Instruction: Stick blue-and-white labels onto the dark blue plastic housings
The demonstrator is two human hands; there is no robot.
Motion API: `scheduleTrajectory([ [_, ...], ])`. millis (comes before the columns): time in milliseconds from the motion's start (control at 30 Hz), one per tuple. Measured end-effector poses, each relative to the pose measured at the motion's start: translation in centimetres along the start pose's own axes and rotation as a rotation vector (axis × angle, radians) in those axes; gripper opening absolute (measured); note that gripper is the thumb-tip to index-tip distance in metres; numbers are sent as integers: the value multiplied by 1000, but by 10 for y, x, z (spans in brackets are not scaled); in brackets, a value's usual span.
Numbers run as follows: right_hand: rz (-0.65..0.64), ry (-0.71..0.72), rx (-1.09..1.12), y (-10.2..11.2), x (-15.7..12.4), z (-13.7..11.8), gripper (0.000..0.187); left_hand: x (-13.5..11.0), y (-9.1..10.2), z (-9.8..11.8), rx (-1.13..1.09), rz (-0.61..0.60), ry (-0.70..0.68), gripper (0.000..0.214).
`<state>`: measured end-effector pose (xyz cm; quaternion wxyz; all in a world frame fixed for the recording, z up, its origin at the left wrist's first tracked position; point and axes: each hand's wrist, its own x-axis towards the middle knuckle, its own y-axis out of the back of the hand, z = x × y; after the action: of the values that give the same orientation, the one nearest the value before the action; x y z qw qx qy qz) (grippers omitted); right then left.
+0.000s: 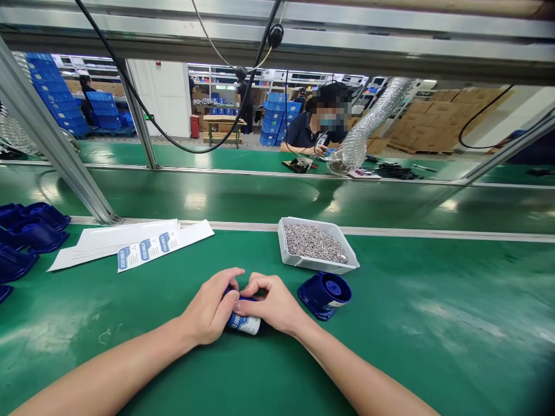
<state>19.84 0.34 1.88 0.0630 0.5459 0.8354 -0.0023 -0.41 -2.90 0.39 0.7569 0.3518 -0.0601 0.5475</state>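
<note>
Both hands meet on a dark blue plastic housing (pixel 255 299) at the near middle of the bench. My left hand (pixel 212 309) wraps its left side. My right hand (pixel 274 301) is closed at its upper right, thumb pressed on the top edge of a blue-and-white label (pixel 246 323). That label lies on the side facing me; fingers cover much of the housing. Right of my right hand stands a similar blue round housing (pixel 324 293) with a flanged base and a pale label on its side. Farther back sits a white tray (pixel 284 251) of small metal screws or pins.
Label sheets (pixel 147 248) lie at the left, beside several blue housings (pixel 39 231). A metal post (pixel 65 133) rises at the left from the green bench (pixel 416 346). Black cables (pixel 169 141) hang ahead. Across the line a person (pixel 310 127) works near a silver duct (pixel 359 138).
</note>
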Motion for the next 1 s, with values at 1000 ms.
scheduleTrajectory([
  [1000,-304,-217,500,9,-4,4,65,14,6,3,-490,264,462,71],
])
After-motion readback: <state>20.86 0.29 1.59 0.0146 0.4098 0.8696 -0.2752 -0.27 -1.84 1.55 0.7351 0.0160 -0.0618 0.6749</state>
